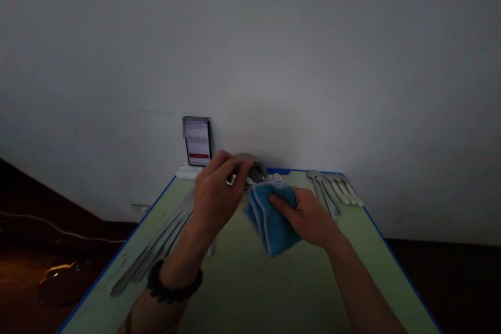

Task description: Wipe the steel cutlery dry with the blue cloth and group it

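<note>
My right hand grips a folded blue cloth with pale edging, thumb on top, over the middle of the table. Just left of it, my left hand is closed in a pinch. A small shiny metal part shows by its fingers; I cannot make out what the hand holds. Behind the fingers is a round metallic object, mostly hidden. A pale rounded end shows below the left wrist; whether it lies on the table or belongs to the held thing I cannot tell.
Long metal utensils lie along the left of the pale green, blue-edged table. Spoons and white-handled forks lie at the back right. A phone stands on a white base against the wall.
</note>
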A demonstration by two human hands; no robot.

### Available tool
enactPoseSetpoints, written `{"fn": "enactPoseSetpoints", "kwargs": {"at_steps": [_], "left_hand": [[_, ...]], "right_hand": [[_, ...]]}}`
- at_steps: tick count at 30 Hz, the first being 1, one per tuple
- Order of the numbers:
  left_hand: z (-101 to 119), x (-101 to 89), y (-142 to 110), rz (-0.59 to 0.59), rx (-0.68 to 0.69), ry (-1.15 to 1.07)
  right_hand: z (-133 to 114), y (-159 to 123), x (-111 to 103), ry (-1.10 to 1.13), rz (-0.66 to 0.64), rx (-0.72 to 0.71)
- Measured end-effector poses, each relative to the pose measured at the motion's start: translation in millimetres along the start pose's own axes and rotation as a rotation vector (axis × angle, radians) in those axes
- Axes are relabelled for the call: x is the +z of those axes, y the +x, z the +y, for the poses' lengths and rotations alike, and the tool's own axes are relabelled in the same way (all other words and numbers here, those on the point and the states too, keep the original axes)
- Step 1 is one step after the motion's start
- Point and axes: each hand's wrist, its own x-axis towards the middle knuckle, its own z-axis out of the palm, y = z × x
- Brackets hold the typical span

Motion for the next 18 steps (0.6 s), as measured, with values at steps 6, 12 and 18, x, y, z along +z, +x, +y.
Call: {"fn": "enactPoseSetpoints", "kwargs": {"at_steps": [6,12,18], "left_hand": [[-14,2.3,3,0.054,-0.047,0.065],[-9,-5.8,4,0.116,-0.002,0.011],[-9,2.4,2,0.064,-0.006,-0.037]], "right_hand": [[10,-5,-12,-0.089,-0.329,-0.025],[10,0,11,-0.113,-0.206,-0.027],[1,5,22,0.059,-0.11,-0.029]]}}
